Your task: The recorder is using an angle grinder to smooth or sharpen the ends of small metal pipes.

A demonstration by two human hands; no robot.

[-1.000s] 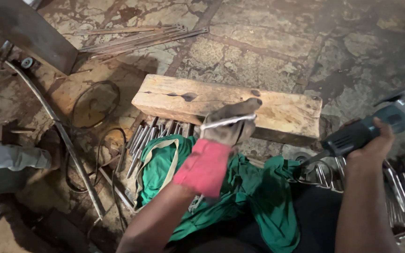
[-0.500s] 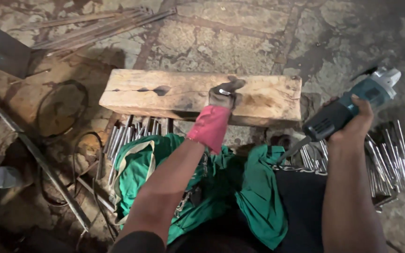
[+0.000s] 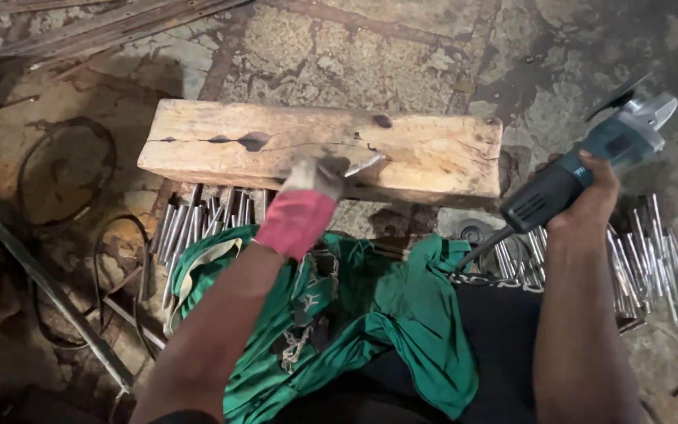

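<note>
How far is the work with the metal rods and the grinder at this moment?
Done: many short rods lie right of the lap. In hand: the gloved left hand presses one metal piece on the wooden block; the right hand holds the angle grinder away. Left: rods under the block.

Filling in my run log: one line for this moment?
left hand: gloved, holds metal piece on wooden block | right hand: grips angle grinder, raised

left hand (image 3: 315, 177): grey glove, pink cuff | right hand (image 3: 586, 196): bare
</note>
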